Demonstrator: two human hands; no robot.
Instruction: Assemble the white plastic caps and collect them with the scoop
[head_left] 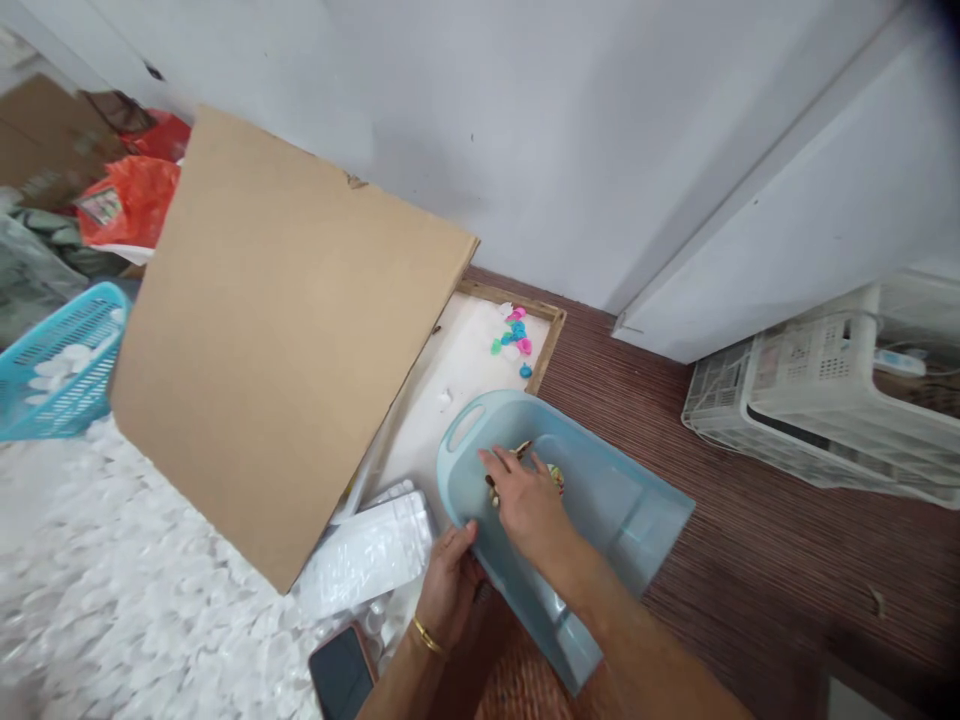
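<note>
A light-blue plastic bin (651, 500) with a cut-out handle is tilted at lower centre. My left hand (451, 578), a gold bracelet at the wrist, grips its near rim, thumb on the edge. Inside the bin is my right hand (527, 497), palm down, fingers spread over a few small items (556, 477) with yellow, red and brown colouring. The hand partly covers these items, so their kind is unclear. Just beyond the bin, several small pink, blue, green and white plastic pieces (517, 338) lie on a white board (420, 420) with a wooden frame.
A large cardboard sheet (292, 320) leans over the board. White plastic pieces (135, 600) spread across the left, near a blue basket (56, 375). Clear-wrapped packs (367, 550) and a phone (342, 672) lie left of my hands. White crates (817, 380) stand right.
</note>
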